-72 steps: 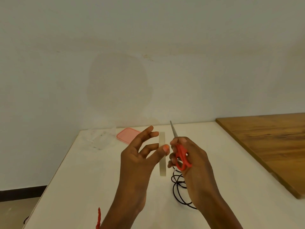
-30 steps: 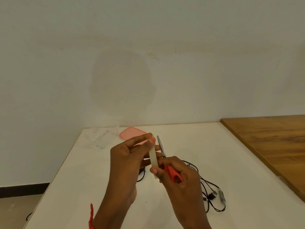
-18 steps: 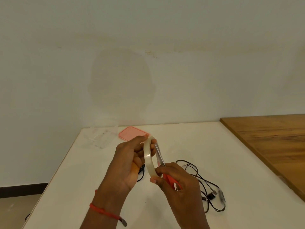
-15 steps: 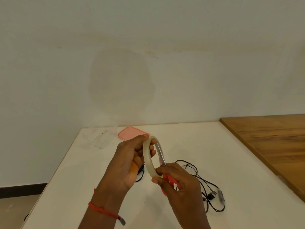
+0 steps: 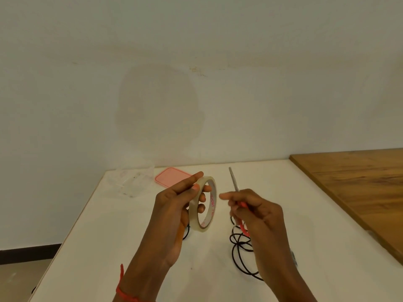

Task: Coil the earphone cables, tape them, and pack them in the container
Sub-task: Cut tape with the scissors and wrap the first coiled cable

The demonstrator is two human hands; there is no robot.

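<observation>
White wall fills the upper half of my view, and below it a white table (image 5: 122, 225) runs toward me, with a wooden surface (image 5: 359, 182) butting against it at about 3 o'clock.

I have my left hand (image 5: 174, 210) raised above the table, fingers closed around a roll of clear tape (image 5: 204, 203) — thumb on the outer rim at the top, other fingertips showing through the hole. The roll stands on edge, its open side turned toward the right hand, with red lettering visible on the inner core. A red band (image 5: 124, 295) sits on that wrist.

My right hand (image 5: 255, 216) is just beside the roll at roughly 3 o'clock from it, not touching it. It is closed on a pair of scissors (image 5: 236, 192): the red handles are wrapped inside the fist, the grey blades look shut and point up and away toward 11 o'clock. The index finger is stretched out toward the tape.

On the table beneath the right hand lies the black earphone cable (image 5: 239, 247), in loose loops — partly hidden by the wrist. Another bit of black cable peeks out under the left palm. Far off at 11 o'clock stands the clear container (image 5: 130, 179), and its pink lid (image 5: 171, 177) lies flat just to the right of it.
</observation>
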